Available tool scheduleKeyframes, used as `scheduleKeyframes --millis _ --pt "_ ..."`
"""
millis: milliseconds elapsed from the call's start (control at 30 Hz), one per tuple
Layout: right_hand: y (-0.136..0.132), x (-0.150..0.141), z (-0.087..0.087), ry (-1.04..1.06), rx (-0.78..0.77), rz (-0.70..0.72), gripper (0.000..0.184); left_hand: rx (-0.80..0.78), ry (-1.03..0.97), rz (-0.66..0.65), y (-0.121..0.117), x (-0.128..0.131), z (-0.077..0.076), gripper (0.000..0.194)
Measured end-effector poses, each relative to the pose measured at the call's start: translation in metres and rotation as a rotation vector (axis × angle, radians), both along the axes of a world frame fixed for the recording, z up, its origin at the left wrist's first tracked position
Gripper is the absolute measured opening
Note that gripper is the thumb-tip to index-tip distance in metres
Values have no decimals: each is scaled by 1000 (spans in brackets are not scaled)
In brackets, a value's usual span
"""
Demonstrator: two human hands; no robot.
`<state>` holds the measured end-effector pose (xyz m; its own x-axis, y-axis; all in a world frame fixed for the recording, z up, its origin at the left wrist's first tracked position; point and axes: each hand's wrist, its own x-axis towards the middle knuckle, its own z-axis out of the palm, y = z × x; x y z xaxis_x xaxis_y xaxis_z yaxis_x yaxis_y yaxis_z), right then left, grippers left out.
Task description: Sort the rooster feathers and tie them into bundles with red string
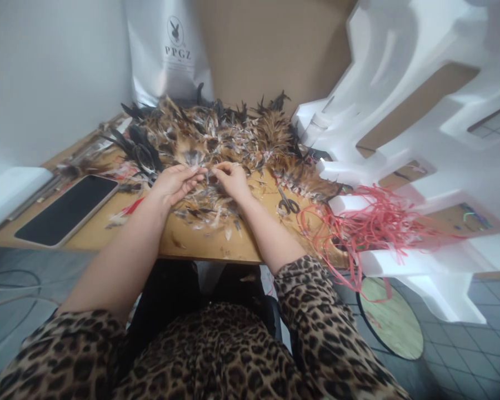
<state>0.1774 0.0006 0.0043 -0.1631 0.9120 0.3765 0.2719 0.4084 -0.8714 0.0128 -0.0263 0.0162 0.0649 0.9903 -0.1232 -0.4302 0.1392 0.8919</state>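
Brown, grey-based, soft feather tuft (189, 150), head view: apparently pinched in left hand (175, 182), over yellowish wooden table (208, 247), midway along near edge | right hand (232, 180): thumb and fingertips closed, contents indistinct | handling (judged): very light, barbs easily crushed, shafts springy; grasp at quill base.

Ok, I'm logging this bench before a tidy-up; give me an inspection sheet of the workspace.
surface: tan tabletop, stray feather bits on it
things: heaped brown and black feathers, scissors in front
clutter: red strings at right, phone at left
hands: left hand and right hand close together, fingertips pinched; held item too blurred to tell
cables: thin cords low at far left
surroundings: white pieces at right, silver bag behind
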Motion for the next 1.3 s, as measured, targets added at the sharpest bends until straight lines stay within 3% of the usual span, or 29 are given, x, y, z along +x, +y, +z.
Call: scheduleKeyframes --millis 433,633,1000,1133,1300 --pt "-12 -8 3 -267 11 94 19 150 34 -89 -8 6 1 15" --pt "-17 -16 2 -294 -19 114 22 150 50 26 -8 9 2 9" --pt "-11 -11 5 -72 18 171 28 179 42 88 -4 5 1 6" --pt "-12 -2 15 -180 -35 149 34 181 57 79 -5 3 4 8" --pt "-22 4 28 -466 -63 285 25 177 50 -5 -13 4 11 7"
